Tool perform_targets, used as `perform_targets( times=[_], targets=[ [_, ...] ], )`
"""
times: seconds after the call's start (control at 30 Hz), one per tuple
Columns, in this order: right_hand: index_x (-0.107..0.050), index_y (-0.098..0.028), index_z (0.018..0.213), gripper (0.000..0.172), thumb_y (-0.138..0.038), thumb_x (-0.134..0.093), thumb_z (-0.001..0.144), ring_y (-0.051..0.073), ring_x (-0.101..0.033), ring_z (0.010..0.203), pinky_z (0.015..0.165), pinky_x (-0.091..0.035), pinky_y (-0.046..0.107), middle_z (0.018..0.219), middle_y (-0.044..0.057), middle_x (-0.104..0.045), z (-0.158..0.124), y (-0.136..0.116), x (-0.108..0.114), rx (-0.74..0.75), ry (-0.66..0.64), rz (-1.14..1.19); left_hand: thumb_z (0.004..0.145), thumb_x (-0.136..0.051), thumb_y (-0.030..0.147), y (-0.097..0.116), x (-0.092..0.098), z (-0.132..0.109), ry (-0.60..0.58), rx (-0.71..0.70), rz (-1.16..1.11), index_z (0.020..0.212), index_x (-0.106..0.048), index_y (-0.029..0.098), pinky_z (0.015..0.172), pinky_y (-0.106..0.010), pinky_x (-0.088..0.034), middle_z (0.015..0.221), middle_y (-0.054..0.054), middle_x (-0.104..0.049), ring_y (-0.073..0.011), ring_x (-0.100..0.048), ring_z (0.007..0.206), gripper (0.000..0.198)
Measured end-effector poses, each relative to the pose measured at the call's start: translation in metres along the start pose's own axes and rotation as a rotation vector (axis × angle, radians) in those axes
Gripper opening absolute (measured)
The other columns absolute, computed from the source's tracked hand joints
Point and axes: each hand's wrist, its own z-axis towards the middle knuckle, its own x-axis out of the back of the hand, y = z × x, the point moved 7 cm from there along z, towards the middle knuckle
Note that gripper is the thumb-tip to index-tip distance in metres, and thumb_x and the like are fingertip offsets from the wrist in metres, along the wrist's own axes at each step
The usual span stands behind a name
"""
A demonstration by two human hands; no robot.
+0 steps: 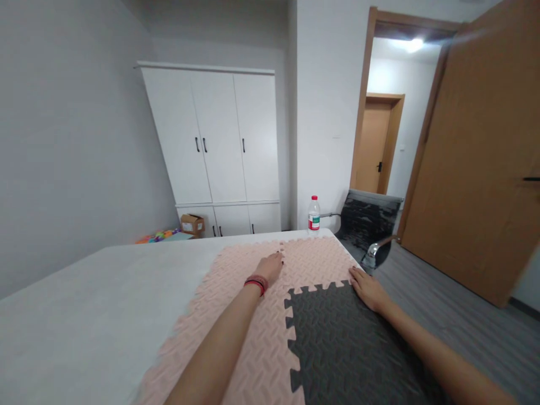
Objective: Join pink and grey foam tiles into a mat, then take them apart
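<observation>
Interlocking foam mats lie on a white bed (97, 304): pink tiles (236, 281) at the left and back, and a dark grey tile (337, 343) at the front right. My left hand (270, 266), with a red band at the wrist, rests flat on the seam between two pink tiles. Fingers spread, my right hand (368, 288) presses on the far right corner of the grey tile, where it meets the pink one. Neither hand holds anything.
A plastic water bottle (313, 214) stands at the bed's far edge. Behind it is a black chair (367, 225). A white wardrobe (219, 146) fills the back wall, with a cardboard box (192, 224) and colourful toys (156, 236) on the floor. An open wooden door (476, 169) is at the right.
</observation>
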Motion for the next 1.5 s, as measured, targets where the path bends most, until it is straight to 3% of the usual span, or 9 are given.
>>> perform_targets(
  times=[0.13, 0.23, 0.8, 1.1, 1.23, 1.5],
  targets=[
    [-0.04, -0.016, 0.135, 0.053, -0.041, -0.022, 0.091, 0.019, -0.036, 0.129, 0.104, -0.031, 0.036, 0.142, 0.008, -0.039, 0.006, 0.006, -0.004, -0.011, 0.034, 0.016, 0.087, -0.052, 0.038, -0.004, -0.025, 0.02, 0.022, 0.017, -0.016, 0.125, -0.045, 0.019, 0.099, -0.053, -0.039, 0.134, -0.01, -0.044, -0.0262, -0.045, 0.12, 0.043],
    [-0.041, -0.016, 0.134, 0.054, -0.041, -0.022, 0.091, 0.019, -0.035, 0.129, 0.105, -0.031, 0.036, 0.14, 0.009, -0.04, 0.008, 0.007, -0.004, -0.006, 0.048, 0.033, 0.087, -0.051, 0.038, -0.012, -0.032, 0.024, -0.006, -0.019, -0.024, 0.124, -0.046, 0.02, 0.098, -0.051, -0.04, 0.133, -0.009, -0.045, -0.0251, -0.047, 0.118, 0.042],
    [-0.047, -0.016, 0.13, 0.051, -0.041, -0.027, 0.09, 0.02, -0.039, 0.127, 0.106, -0.03, 0.037, 0.137, 0.01, -0.044, 0.009, 0.006, -0.002, -0.014, 0.074, 0.082, 0.086, -0.052, 0.038, -0.009, -0.029, 0.039, -0.017, 0.04, 0.107, 0.11, -0.055, 0.017, 0.089, -0.045, -0.047, 0.117, -0.007, -0.054, -0.0214, -0.053, 0.106, 0.032],
    [-0.048, -0.017, 0.13, 0.052, -0.042, -0.027, 0.09, 0.02, -0.042, 0.125, 0.106, -0.032, 0.037, 0.136, 0.009, -0.046, 0.011, 0.004, 0.003, -0.041, 0.089, 0.093, 0.085, -0.053, 0.043, -0.041, -0.024, 0.069, -0.036, 0.037, 0.06, 0.124, -0.046, 0.02, 0.098, -0.052, -0.039, 0.134, -0.009, -0.044, -0.0259, -0.045, 0.119, 0.046],
    [-0.048, -0.018, 0.129, 0.05, -0.042, -0.029, 0.09, 0.02, -0.042, 0.125, 0.106, -0.032, 0.036, 0.136, 0.008, -0.046, 0.013, 0.003, 0.005, -0.041, 0.085, 0.112, 0.086, -0.052, 0.04, -0.052, -0.034, 0.086, -0.072, 0.045, 0.049, 0.12, -0.049, 0.019, 0.095, -0.049, -0.043, 0.128, -0.009, -0.049, -0.0238, -0.05, 0.113, 0.04],
    [-0.047, -0.017, 0.13, 0.052, -0.042, -0.028, 0.09, 0.02, -0.041, 0.125, 0.106, -0.03, 0.036, 0.137, 0.009, -0.044, 0.014, 0.001, 0.005, -0.059, 0.064, 0.117, 0.086, -0.052, 0.04, -0.052, -0.041, 0.101, -0.049, 0.057, 0.096, 0.11, -0.055, 0.017, 0.089, -0.045, -0.047, 0.117, -0.007, -0.055, -0.0212, -0.054, 0.105, 0.033]
  ],
)
